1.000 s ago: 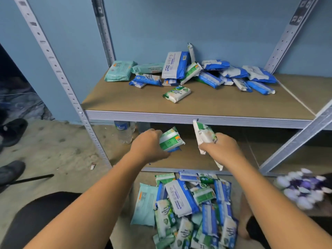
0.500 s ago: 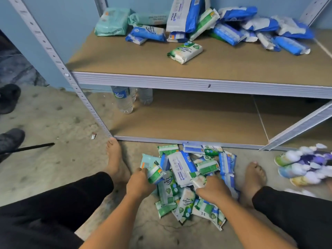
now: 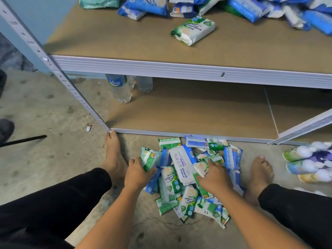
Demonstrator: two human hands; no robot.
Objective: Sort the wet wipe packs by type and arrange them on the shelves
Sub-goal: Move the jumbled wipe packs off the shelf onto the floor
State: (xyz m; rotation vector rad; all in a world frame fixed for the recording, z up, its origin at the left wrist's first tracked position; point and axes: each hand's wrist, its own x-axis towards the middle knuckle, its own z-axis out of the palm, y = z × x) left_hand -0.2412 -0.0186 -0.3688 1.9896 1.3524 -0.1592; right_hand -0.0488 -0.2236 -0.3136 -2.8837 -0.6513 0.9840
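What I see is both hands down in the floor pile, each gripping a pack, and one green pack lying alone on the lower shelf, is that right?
Not quite. The head view shows the lone green pack on the upper shelf, not the lower. The rest holds: left hand and right hand are down in the floor pile, each gripping a pack.

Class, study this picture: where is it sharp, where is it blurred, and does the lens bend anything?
Head view: the pile of packs is sharp, its print readable; the colourful packs at the right edge are smeared; the shelf upright leans, a wide-angle effect.
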